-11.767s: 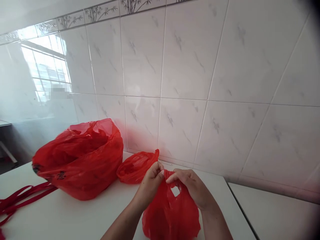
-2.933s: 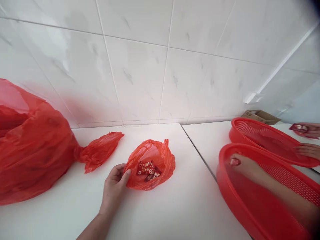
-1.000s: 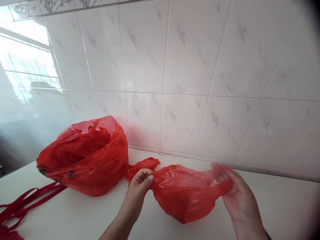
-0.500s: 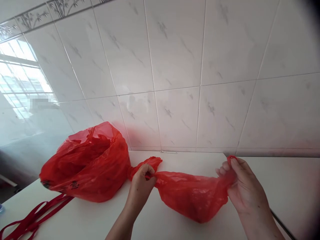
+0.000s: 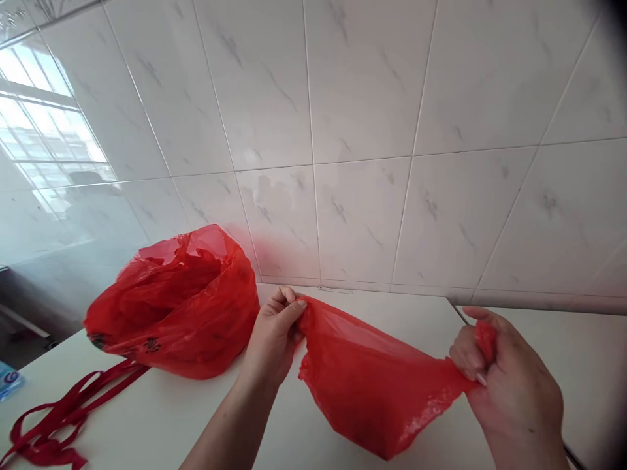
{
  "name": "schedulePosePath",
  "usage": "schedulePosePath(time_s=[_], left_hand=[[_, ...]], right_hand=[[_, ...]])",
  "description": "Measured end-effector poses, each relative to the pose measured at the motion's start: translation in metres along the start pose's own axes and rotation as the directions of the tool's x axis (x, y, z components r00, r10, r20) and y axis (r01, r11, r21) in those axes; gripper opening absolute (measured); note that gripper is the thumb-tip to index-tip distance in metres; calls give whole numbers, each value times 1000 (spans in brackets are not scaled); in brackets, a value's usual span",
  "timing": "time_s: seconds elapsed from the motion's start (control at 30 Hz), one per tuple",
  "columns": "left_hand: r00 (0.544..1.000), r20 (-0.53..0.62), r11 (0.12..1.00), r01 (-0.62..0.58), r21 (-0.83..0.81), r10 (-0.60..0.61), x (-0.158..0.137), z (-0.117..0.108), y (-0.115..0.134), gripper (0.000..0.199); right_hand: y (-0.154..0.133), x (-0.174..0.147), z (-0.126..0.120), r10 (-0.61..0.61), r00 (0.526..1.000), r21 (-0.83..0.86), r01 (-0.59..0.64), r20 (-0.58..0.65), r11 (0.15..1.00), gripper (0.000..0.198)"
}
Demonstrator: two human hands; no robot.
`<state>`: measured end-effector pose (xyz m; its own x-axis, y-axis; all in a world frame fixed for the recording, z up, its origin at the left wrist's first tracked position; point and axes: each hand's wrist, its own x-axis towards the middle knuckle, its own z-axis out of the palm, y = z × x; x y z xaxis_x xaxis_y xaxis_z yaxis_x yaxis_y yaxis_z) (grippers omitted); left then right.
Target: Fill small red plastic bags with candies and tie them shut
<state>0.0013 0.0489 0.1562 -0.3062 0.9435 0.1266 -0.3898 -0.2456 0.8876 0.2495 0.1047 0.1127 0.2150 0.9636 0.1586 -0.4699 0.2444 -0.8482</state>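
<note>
A thin red plastic bag is stretched between my two hands above the white table. My left hand pinches its upper left edge between thumb and fingers. Gripped in a fist, the bag's gathered right end pokes out of my right hand. The bag sags in the middle, and its left edge looks ragged. Left of my left hand stands a larger, bulging red plastic bag with its mouth gaping and dark print low on its side. Its contents look like more crumpled red plastic.
Dark red ribbon straps lie on the white table at the front left. A blue and white packet sits at the left edge. The tiled wall rises behind, with a small thin strip at its foot.
My hands have drawn a little farther apart, and the smaller bag is spread wider and tauter. The right hand has closed into a fist around its end. The view has shifted slightly.
</note>
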Motion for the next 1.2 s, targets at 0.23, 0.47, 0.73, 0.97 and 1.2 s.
schedulePosePath(time_s=[0.23, 0.47, 0.73, 0.97, 1.2], left_hand=[[974, -87, 849, -136, 510, 208, 0, 5, -7, 13], [977, 207, 939, -111, 327, 44, -2, 27, -13, 20], [950, 259, 836, -280, 472, 172, -15, 32, -30, 19], [897, 420, 598, -414, 686, 138, -25, 18, -67, 61], [733, 590, 257, -675, 691, 338, -25, 23, -87, 9]], right_hand=[[-3, -6, 10, 49, 995, -36, -46, 87, 998, 27], [-11, -45, 37, 274, 907, -361, -150, 321, 920, 53], [19, -32, 40, 467, 799, -509, -241, 379, 826, 34], [20, -27, 32, 462, 749, -340, -328, 474, 881, 37], [39, -24, 29, 462, 729, -312, -346, 505, 885, 42]])
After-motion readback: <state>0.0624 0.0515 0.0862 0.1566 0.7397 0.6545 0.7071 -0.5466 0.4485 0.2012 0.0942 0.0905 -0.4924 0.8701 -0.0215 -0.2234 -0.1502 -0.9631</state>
